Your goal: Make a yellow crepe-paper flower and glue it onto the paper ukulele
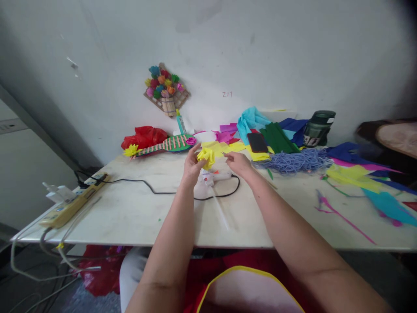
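Note:
My left hand (193,165) is closed around the base of a yellow paper flower (206,157), held above the table. A short way to the right, my right hand (238,162) pinches something small and thin, with its tip pointing toward the flower but apart from it. The tip is too small to name. Below both hands lies a white hot glue gun (223,176) with a clear glue stick (221,213) sticking out of it toward me.
A power strip (76,204) feeds the glue gun's black cord. Behind stand a green paper-flower fan shape (176,142) and a red plastic bag (146,135). On the right are a phone (257,142), blue shredded strands (298,161), coloured paper and a dark green jar (319,129).

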